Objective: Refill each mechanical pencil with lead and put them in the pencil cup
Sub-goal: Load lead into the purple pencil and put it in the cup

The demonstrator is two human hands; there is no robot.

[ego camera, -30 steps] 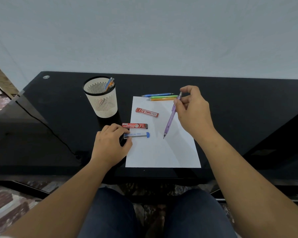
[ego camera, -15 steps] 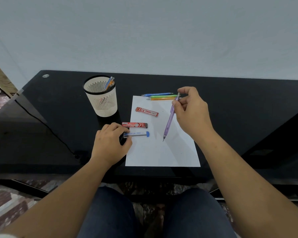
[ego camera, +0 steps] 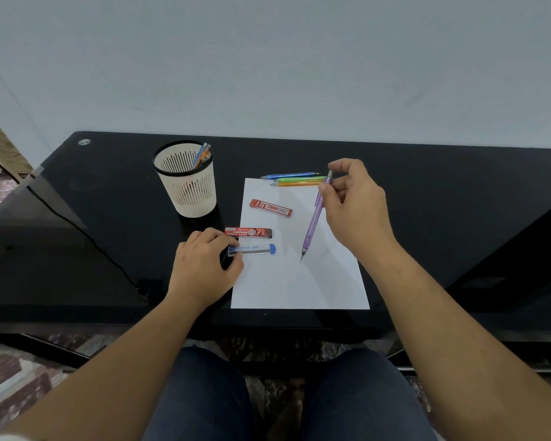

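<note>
My right hand holds a purple mechanical pencil near its top end, tip pointing down at the white paper. My left hand pinches the left end of a clear lead case with a blue cap, which lies on the paper's left edge. Two red lead cases lie above it. Blue, green and orange pencils rest side by side at the paper's top edge. The white slotted pencil cup stands to the left with two pencils inside.
Everything sits on a black glossy desk against a pale wall. A dark cable runs across the desk's left part. My knees show below the desk's front edge.
My right hand with the purple pencil has shifted slightly, and the fingers now reach over its top end. My left hand stays on the blue-capped lead case.
</note>
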